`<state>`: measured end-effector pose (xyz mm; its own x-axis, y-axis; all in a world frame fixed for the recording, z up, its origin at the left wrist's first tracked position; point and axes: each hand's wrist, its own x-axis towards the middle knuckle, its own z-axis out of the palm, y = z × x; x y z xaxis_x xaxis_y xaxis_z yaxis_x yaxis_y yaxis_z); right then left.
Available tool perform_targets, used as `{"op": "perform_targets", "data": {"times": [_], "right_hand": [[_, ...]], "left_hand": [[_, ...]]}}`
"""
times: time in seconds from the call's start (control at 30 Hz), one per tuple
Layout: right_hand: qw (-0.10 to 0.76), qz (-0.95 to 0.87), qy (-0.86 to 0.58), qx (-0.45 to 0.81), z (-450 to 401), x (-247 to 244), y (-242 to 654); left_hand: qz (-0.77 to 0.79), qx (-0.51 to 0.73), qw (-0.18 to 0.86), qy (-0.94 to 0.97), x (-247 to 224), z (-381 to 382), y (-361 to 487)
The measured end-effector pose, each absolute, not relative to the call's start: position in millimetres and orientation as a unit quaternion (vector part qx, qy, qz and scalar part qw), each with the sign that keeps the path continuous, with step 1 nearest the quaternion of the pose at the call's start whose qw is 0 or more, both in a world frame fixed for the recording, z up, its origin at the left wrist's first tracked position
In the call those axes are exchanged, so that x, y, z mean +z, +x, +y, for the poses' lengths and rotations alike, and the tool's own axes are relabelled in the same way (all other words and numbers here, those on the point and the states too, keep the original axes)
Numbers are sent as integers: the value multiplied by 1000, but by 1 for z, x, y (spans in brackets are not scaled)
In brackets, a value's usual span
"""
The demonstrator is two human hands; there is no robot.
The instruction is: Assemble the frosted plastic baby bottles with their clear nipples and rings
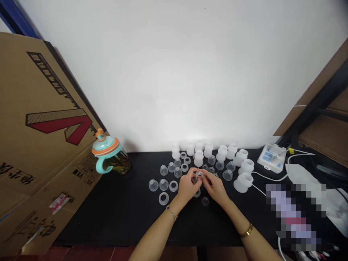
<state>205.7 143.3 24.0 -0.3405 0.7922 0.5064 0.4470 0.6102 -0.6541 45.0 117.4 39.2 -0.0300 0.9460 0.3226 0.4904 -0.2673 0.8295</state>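
Note:
Over the middle of the black table, my left hand (188,185) and my right hand (215,186) meet with fingertips closed on a small translucent bottle collar ring (199,174). My fingers cover much of it, and I cannot tell whether a teat sits inside. Just below my hands lie another ring (197,193) and a clear round part (206,201). To the left are several clear dome caps (164,184) and loose collar rings (163,198). Clear teats (211,169) and more caps (227,175) lie beyond my right hand.
White baby bottles (243,182) without tops curve along the back and right. A handled jug (111,154) stands at left by a large cardboard box (54,137). At right are a power strip (271,158), white cables (288,165) and a blurred-out item (295,217).

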Motion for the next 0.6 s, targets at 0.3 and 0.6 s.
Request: {"op": "perform_targets", "data": {"times": [0.3, 0.6], "right_hand": [[428, -792, -388, 198, 144, 22, 206], [428, -788, -393, 203, 145, 23, 206]], "left_hand": [[556, 449, 253, 652, 40, 117, 45], [554, 448, 254, 654, 42, 116, 47]]}}
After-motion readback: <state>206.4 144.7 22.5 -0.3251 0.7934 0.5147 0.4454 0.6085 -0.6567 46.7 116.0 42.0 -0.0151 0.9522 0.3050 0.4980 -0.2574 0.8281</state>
